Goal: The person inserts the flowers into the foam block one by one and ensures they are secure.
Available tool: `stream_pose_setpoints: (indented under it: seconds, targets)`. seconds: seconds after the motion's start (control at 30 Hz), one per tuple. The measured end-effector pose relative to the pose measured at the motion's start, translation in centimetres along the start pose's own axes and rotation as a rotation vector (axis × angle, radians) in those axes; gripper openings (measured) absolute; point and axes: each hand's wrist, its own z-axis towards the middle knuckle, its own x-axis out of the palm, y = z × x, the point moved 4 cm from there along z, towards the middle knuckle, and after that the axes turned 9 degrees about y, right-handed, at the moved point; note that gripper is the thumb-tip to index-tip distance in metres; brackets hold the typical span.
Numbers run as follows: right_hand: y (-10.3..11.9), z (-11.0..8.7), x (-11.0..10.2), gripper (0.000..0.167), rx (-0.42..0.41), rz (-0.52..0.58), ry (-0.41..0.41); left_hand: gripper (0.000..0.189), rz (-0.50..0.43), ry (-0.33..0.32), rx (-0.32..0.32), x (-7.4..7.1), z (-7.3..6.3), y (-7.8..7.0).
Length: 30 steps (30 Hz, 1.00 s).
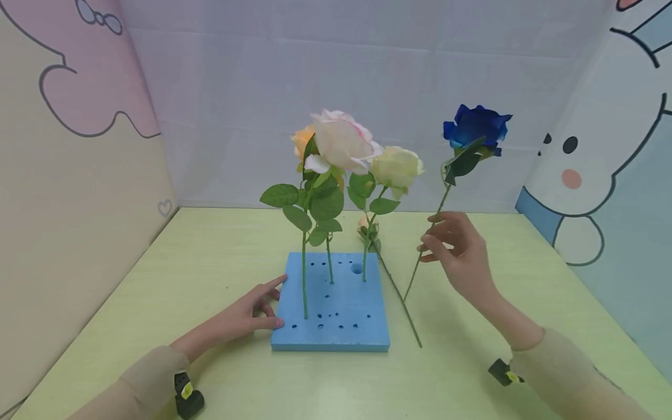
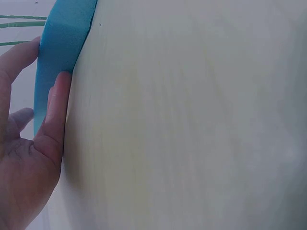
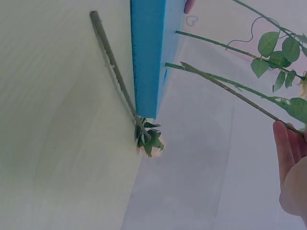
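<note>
My right hand pinches the stem of an artificial blue rose, bloom up and stem slanting down to the left. In the right wrist view that stem slopes from the fingertips, its lower end free. A light-blue foam block with rows of small holes lies on the table. Against its left side rests my left hand, fingers extended and touching the edge. Three roses stand upright in the block: a pale pink one, a yellow-green one and an orange one, partly hidden.
Another rose lies on the table along the block's right side, its pale bloom at the far end. Behind the table hangs a light cloth wall. Side panels with cartoon drawings stand left and right.
</note>
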Motion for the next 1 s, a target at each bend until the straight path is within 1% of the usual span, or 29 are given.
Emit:
stream_pose_setpoints:
  seconds: [0.1,0.23,0.47,0.6,0.8,0.9,1.0]
  targets:
    - [1.0,0.2,1.0,0.026,-0.045,0.021,0.011,0.09,-0.003,-0.002,-0.007,0.0,0.0,0.1]
    - [1.9,0.4,2.6,0.025,-0.087,0.021,0.033,0.09,0.0,-0.007,-0.024,0.1,0.1,0.2]
    - [2.5,0.8,5.3,0.028,-0.141,-0.046,0.073,0.089,0.002,-0.009,-0.023,0.1,0.0,-0.1]
    - [2.3,1.1,6.5,0.03,-0.142,-0.026,0.113,0.089,-0.005,-0.012,-0.019,0.2,0.0,-0.2]
    - [2.1,1.5,8.6,0.034,-0.127,0.05,0.177,0.089,-0.005,-0.015,-0.02,0.2,-0.1,-0.3]
    - [2.1,1.8,9.5,0.034,-0.124,0.085,0.196,0.089,-0.007,-0.016,-0.021,0.2,-0.1,-0.3]
    - [2.2,2.0,10.1,0.033,-0.117,0.096,0.202,0.089,-0.005,-0.016,-0.026,0.2,0.0,-0.3]
